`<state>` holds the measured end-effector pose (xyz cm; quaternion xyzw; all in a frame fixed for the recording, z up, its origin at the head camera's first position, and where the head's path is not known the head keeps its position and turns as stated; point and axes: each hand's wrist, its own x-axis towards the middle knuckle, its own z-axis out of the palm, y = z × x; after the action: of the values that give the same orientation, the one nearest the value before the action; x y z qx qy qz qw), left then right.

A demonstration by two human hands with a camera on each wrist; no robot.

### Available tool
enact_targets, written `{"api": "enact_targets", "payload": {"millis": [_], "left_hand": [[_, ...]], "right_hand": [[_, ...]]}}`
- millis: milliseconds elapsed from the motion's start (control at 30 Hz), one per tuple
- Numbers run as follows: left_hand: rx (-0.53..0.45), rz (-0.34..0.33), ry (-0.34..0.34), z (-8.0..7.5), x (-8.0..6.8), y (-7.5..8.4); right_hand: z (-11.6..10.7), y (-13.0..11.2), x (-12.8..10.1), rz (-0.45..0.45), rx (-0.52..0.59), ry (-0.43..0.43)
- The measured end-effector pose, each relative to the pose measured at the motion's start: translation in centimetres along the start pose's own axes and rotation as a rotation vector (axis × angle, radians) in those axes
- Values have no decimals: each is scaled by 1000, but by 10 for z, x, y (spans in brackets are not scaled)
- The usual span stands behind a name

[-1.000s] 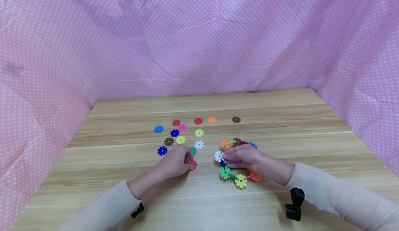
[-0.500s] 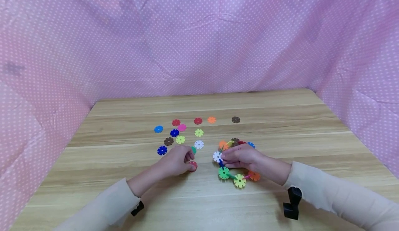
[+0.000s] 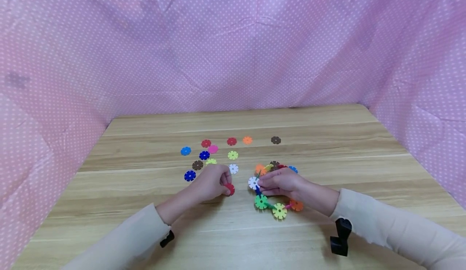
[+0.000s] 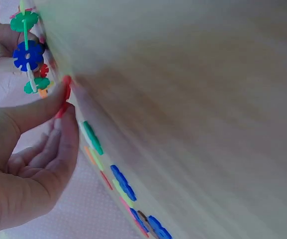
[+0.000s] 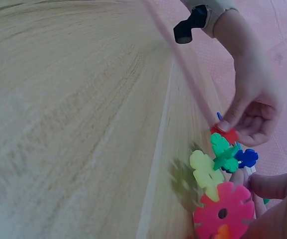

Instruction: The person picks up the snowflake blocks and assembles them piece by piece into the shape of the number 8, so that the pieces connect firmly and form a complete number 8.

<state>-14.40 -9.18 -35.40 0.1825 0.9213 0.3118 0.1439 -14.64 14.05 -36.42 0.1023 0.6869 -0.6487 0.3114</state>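
Between thumb and fingertips, my left hand [image 3: 208,186] pinches a red snowflake disc [image 3: 230,189]. In the left wrist view this red disc [image 4: 65,97] is seen nearly edge-on. My right hand [image 3: 283,183] holds the left side of a ring of interlocked snowflake discs, around its white disc [image 3: 253,183] and dark blue disc [image 3: 258,191]. A green disc [image 3: 261,201], a yellow-green disc [image 3: 280,211] and an orange disc [image 3: 296,205] make up the ring's near side. A small gap separates the red disc from the ring. The right palm covers part of the ring.
Several loose discs lie flat beyond my left hand, among them a dark blue disc [image 3: 189,175], a white disc [image 3: 234,169] and a light blue disc [image 3: 185,151]. A brown disc [image 3: 276,140] lies farther right. Pink dotted cloth [image 3: 233,51] surrounds the wooden table [image 3: 145,229].
My left hand has picked up the red disc from the table and moved slightly right with it. The ring and my right hand have shifted a little left.
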Motion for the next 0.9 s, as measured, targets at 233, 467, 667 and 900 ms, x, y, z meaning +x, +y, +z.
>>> {"api": "enact_targets", "payload": {"millis": [233,467,667,900], "left_hand": [[-130,93,28,-4,25,1],[-121,206,24,-4,35,-1],[-84,309,11,-4,38,2],[-19,404,-49,-3,42,3]], "right_hand": [[1,1,-1,-3,-6,-31],[2,2,-1,-10,-15,-53],[3,0,0,-11,-28,-50],[8,0,0,-23,-86,2]]}}
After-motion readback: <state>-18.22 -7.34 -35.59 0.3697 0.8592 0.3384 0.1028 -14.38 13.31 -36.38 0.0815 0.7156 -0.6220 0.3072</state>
